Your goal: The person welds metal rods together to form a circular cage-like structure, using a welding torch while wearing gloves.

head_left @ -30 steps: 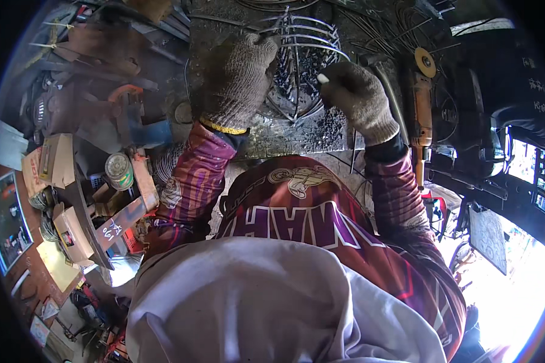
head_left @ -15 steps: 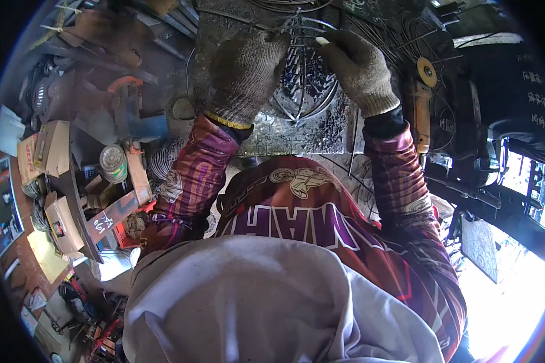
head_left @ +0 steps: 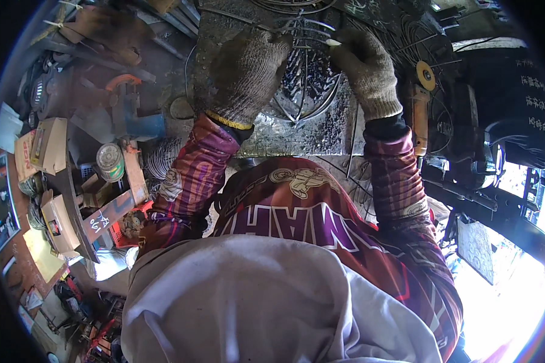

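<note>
Both my hands wear dirty knitted work gloves over a dark metal worktop (head_left: 266, 142). Between them lies a frame of bent thin metal rods (head_left: 304, 78), curved like a bow at its near end. My left hand (head_left: 246, 75) is closed at the frame's left side, its fingers around a rod of it as far as I can see; the fingertips are partly hidden. To the right, my right hand (head_left: 368, 72) is closed with a small white tip (head_left: 333, 42) showing at its fingers, beside the frame's upper rods. I cannot make out what that white piece is.
An angle grinder (head_left: 421, 115) with a yellowish disc lies right of the worktop. Coiled wire (head_left: 399, 45) is at the far right, more at the far edge. Left are a can (head_left: 110, 162), cardboard boxes (head_left: 48, 145), a blue-and-orange tool (head_left: 136, 118) and metal bars.
My right hand has shifted slightly right, away from the frame's middle, and the white tip has moved with it. My left hand and the frame are almost where they were.
</note>
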`<state>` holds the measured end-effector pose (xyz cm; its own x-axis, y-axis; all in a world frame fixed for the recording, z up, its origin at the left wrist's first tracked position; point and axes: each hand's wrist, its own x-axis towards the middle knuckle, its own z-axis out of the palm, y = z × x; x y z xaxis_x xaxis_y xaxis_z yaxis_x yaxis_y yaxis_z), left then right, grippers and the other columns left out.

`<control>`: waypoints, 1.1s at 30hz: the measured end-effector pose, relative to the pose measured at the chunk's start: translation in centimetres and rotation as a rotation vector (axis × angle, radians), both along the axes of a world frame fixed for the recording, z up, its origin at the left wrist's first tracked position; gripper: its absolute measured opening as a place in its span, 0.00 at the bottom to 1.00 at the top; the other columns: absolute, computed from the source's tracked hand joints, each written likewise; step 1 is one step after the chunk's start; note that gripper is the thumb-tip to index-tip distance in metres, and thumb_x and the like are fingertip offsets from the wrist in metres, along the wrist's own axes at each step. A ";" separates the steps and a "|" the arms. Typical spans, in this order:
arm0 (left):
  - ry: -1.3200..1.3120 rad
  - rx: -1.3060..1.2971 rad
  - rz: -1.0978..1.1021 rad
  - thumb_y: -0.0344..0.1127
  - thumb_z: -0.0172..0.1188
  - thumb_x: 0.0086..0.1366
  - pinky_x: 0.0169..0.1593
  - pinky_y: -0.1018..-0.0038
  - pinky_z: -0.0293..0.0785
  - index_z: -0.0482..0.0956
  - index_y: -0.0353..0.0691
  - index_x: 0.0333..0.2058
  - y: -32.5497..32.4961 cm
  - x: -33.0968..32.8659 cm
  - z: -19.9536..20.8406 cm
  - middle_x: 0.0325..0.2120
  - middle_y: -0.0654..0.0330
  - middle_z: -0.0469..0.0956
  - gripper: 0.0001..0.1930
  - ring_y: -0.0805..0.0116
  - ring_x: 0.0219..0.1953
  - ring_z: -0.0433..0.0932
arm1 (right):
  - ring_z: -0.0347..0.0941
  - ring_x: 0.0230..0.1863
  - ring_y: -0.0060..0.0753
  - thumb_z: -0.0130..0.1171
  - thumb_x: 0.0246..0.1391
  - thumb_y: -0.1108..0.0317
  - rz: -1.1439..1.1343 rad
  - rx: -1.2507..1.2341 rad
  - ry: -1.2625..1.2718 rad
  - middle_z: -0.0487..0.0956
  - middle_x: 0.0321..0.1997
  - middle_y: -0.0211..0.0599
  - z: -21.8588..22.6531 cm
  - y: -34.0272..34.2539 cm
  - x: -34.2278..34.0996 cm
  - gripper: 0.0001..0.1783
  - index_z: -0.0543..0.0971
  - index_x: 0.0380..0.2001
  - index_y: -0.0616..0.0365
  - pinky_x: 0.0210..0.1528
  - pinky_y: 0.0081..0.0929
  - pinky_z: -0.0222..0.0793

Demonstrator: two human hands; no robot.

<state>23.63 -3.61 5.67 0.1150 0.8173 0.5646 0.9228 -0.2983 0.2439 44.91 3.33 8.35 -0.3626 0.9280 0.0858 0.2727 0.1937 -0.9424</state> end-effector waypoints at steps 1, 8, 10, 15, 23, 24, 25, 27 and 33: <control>0.010 0.029 -0.006 0.30 0.64 0.60 0.48 0.59 0.79 0.82 0.44 0.50 0.0 0.0 -0.1 0.42 0.53 0.82 0.18 0.51 0.44 0.82 | 0.80 0.39 0.23 0.69 0.60 0.60 0.013 -0.004 -0.015 0.86 0.39 0.35 -0.3 0.2 0.1 0.16 0.84 0.45 0.59 0.45 0.26 0.76; -0.038 -0.046 -0.010 0.30 0.64 0.60 0.46 0.58 0.79 0.83 0.43 0.49 0.0 -0.1 -0.3 0.40 0.52 0.82 0.17 0.49 0.43 0.81 | 0.84 0.42 0.39 0.63 0.62 0.59 0.154 0.284 -0.264 0.86 0.41 0.43 -0.5 0.8 -0.6 0.17 0.84 0.49 0.57 0.46 0.34 0.78; -0.034 -0.078 -0.008 0.29 0.64 0.60 0.45 0.57 0.78 0.83 0.42 0.49 -0.1 0.0 -0.3 0.39 0.51 0.81 0.17 0.48 0.43 0.81 | 0.84 0.43 0.43 0.63 0.62 0.58 0.142 0.283 -0.308 0.86 0.41 0.46 -0.5 0.9 -0.8 0.17 0.84 0.49 0.56 0.46 0.35 0.79; -0.036 -0.018 -0.009 0.30 0.63 0.60 0.46 0.58 0.78 0.83 0.42 0.49 0.1 -0.3 -0.8 0.40 0.51 0.81 0.17 0.48 0.43 0.81 | 0.85 0.45 0.46 0.63 0.62 0.55 0.124 0.287 -0.333 0.86 0.42 0.46 -0.6 0.8 -1.2 0.18 0.84 0.49 0.55 0.46 0.37 0.80; -0.013 -0.019 -0.028 0.31 0.61 0.62 0.50 0.59 0.78 0.82 0.43 0.50 0.2 -0.3 -1.0 0.43 0.52 0.81 0.17 0.49 0.47 0.80 | 0.85 0.45 0.46 0.62 0.62 0.55 0.131 0.321 -0.366 0.86 0.43 0.46 -0.2 0.6 -1.4 0.17 0.85 0.48 0.54 0.47 0.37 0.80; -0.003 -0.023 -0.021 0.31 0.61 0.62 0.50 0.59 0.78 0.82 0.43 0.51 0.1 -0.2 -0.9 0.43 0.52 0.81 0.17 0.49 0.47 0.80 | 0.85 0.45 0.46 0.62 0.62 0.56 0.134 0.335 -0.368 0.86 0.43 0.46 -0.3 0.6 -1.4 0.17 0.85 0.48 0.54 0.47 0.37 0.80; 0.007 -0.027 -0.013 0.31 0.61 0.62 0.50 0.59 0.78 0.82 0.44 0.51 0.1 -0.2 -0.9 0.43 0.52 0.82 0.18 0.49 0.47 0.80 | 0.85 0.45 0.46 0.62 0.62 0.56 0.137 0.349 -0.369 0.86 0.43 0.46 -0.5 0.7 -1.4 0.17 0.85 0.48 0.54 0.47 0.36 0.80; -0.005 -0.043 0.001 0.31 0.61 0.62 0.51 0.59 0.78 0.81 0.45 0.52 0.1 -0.1 -0.9 0.43 0.53 0.82 0.18 0.49 0.48 0.80 | 0.85 0.45 0.45 0.62 0.61 0.56 0.159 0.344 -0.372 0.86 0.42 0.45 -0.4 0.7 -1.3 0.17 0.85 0.47 0.54 0.47 0.36 0.80; -0.010 -0.043 0.011 0.31 0.61 0.63 0.50 0.59 0.78 0.81 0.46 0.52 0.1 -0.1 -0.9 0.43 0.53 0.82 0.18 0.50 0.47 0.81 | 0.85 0.43 0.42 0.63 0.61 0.56 0.135 0.197 -0.358 0.86 0.40 0.45 0.2 0.6 -1.0 0.18 0.85 0.47 0.56 0.46 0.35 0.79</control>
<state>23.51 -3.52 4.77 0.1008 0.8418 0.5302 0.9233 -0.2777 0.2654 43.95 3.88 8.55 -0.5185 0.8489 0.1031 0.5359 0.4165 -0.7343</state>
